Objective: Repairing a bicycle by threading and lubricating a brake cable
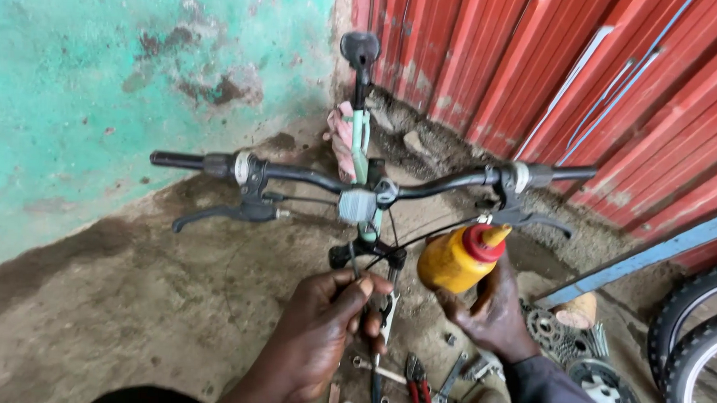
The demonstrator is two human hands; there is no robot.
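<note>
Two hands by the bicycle (366, 202): left (322, 335) pinches a cable (355, 265), right (490, 305) grips a yellow bottle (456, 260)

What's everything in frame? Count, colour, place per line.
bike: 1, green frame, black handlebar, centre, saddle toward the wall
brake levers: 2, black, under each end of the handlebar
rag: 1, pink, draped on the frame behind the stem
bottle: 1, yellow with red cap, in right hand, nozzle toward the stem
pliers: 1, red handles, on the ground, bottom centre
loose tools: several, metal, on the ground by the pliers
sprockets: a few, grey, on the ground to the right
tyres: 2, black, right edge
wall: green, left
metal sheet: red, ribbed, right
left hand: gripping a thin part below the stem
right hand: holding the bottle
</note>
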